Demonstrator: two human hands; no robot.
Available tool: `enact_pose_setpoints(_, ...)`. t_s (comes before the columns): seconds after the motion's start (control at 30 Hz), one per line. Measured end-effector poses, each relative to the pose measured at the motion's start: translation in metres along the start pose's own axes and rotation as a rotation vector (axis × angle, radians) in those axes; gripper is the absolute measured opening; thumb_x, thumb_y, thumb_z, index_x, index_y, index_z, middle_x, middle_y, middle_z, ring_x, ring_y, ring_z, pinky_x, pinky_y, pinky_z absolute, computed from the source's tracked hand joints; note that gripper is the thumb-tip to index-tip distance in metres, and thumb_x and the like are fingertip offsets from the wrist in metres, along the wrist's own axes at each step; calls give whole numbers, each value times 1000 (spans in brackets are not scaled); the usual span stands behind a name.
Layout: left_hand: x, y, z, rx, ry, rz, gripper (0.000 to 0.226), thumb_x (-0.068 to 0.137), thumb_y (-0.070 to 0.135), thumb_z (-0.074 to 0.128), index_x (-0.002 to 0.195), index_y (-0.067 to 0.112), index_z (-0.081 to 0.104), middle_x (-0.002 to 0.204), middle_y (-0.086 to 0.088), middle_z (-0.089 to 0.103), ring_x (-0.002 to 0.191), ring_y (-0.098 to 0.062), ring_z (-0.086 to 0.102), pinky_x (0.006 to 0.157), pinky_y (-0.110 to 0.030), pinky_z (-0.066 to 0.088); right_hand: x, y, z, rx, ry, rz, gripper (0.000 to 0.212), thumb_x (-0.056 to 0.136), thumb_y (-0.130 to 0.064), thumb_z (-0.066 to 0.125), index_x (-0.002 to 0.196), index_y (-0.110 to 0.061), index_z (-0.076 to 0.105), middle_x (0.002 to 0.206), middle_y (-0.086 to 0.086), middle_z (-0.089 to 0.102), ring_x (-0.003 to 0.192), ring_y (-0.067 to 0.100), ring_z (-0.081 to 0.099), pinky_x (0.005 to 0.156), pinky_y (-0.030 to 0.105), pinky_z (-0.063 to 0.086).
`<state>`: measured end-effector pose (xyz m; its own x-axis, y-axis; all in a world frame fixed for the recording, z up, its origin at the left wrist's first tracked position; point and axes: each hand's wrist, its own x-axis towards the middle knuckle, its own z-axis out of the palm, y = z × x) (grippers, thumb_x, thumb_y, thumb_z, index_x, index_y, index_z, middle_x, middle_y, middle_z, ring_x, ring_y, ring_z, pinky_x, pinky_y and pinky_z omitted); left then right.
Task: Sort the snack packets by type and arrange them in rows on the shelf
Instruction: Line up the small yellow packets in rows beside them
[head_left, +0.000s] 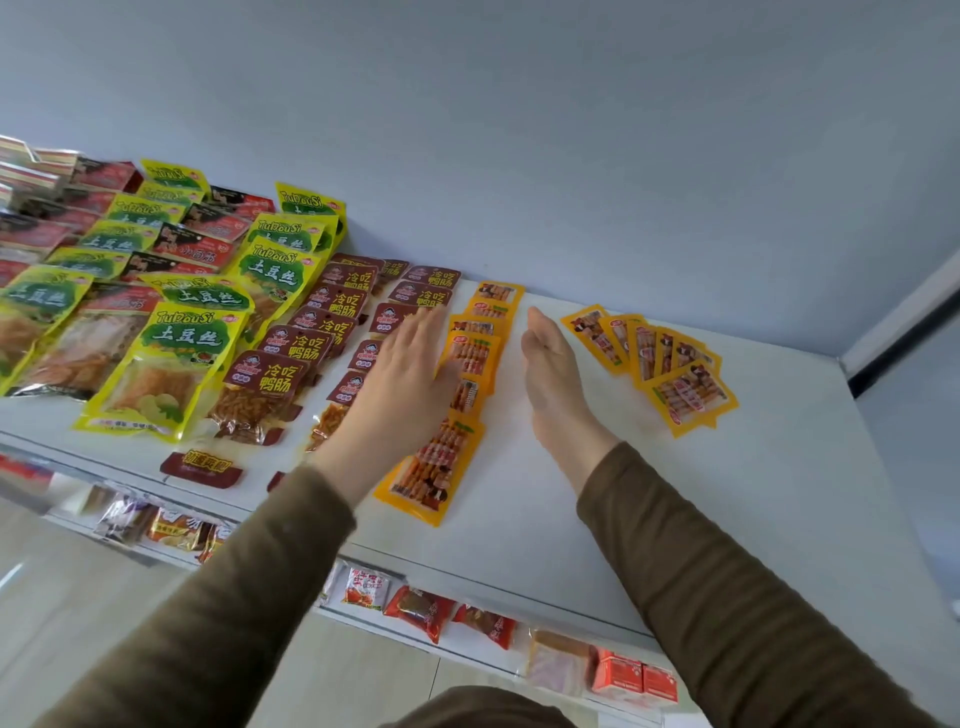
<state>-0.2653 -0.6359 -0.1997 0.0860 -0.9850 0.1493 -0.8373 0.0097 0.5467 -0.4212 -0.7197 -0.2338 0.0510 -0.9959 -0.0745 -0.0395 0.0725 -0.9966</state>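
The white shelf is showing a row of orange-yellow packets down its middle and a fan of orange-yellow packets at right. Dark maroon packets are lying further left, beside yellow-green packets. Olive-brown sleeves are covering both arms, against a pale blue-grey wall.

My only view comes from the head camera, looking forward and down, close over the white shelf, which crosses the frame's middle. Blue-grey wall fills the top; a lower shelf runs along the bottom.
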Motion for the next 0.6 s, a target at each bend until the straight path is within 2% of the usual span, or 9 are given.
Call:
enact_pose_setpoints(0.07, 36, -1, -4, 147, 16, 23, 61, 107, 26, 35, 163, 14, 14, 168, -8, 25, 158, -26, 7, 127, -44, 6, 10, -8, 9, -21, 28, 3, 48, 109, -14, 36, 157, -18, 33, 163, -4, 32, 149, 12, 30, 110, 21, 27)
enact_pose_setpoints(0.13, 60, -6, -4, 267, -35, 26, 64, 105, 23, 34, 164, 13, 9, 167, -11, 28, 158, -26, 7, 127, -48, 4, 18, -13, 16, -102, 38, -42, 51, 108, -14, 35, 158, -20, 29, 163, -2, 31, 150, 15, 29, 115, 25, 27)
enact_pose_setpoints(0.23, 70, -13, 5, 388, -148, 35, 66, 105, 25, 33, 164, 14, 5, 166, -13, 30, 158, -26, 13, 127, -52, 4, 22, -11, 22, -289, 8, -70, 56, 107, -13, 35, 160, -22, 22, 164, 0, 29, 151, 26, 27, 123, 46, 26)
enact_pose_setpoints(0.3, 70, -14, 12, 404, -179, 28, 65, 106, 27, 34, 164, 14, 6, 164, -14, 33, 156, -28, 18, 127, -53, 5, 21, -6, 24, -334, -25, -56, 58, 106, -12, 34, 161, -25, 19, 165, 0, 29, 152, 31, 24, 122, 50, 26)
enact_pose_setpoints(0.47, 72, -14, 22, 316, -180, 39, 62, 106, 24, 35, 163, 15, 11, 162, -14, 36, 154, -31, 25, 126, -58, 8, 16, 1, 27, -358, -78, -98, 57, 108, -14, 35, 161, -25, 18, 166, -1, 25, 154, 30, 18, 124, 50, 20)
enact_pose_setpoints(0.53, 72, -13, 20, 304, -199, 30, 63, 106, 25, 33, 163, 16, 8, 164, -14, 32, 155, -32, 22, 127, -57, 6, 16, 0, 25, -336, -71, -89, 57, 108, -14, 35, 161, -26, 18, 166, -1, 26, 154, 28, 20, 124, 48, 24)
enact_pose_setpoints(0.6, 69, -13, 16, 287, -200, 25, 63, 107, 25, 31, 164, 17, 6, 167, -13, 28, 157, -29, 14, 128, -54, 4, 14, -2, 20, -291, -46, -91, 57, 107, -14, 36, 161, -24, 20, 165, -1, 28, 152, 22, 27, 120, 39, 30)
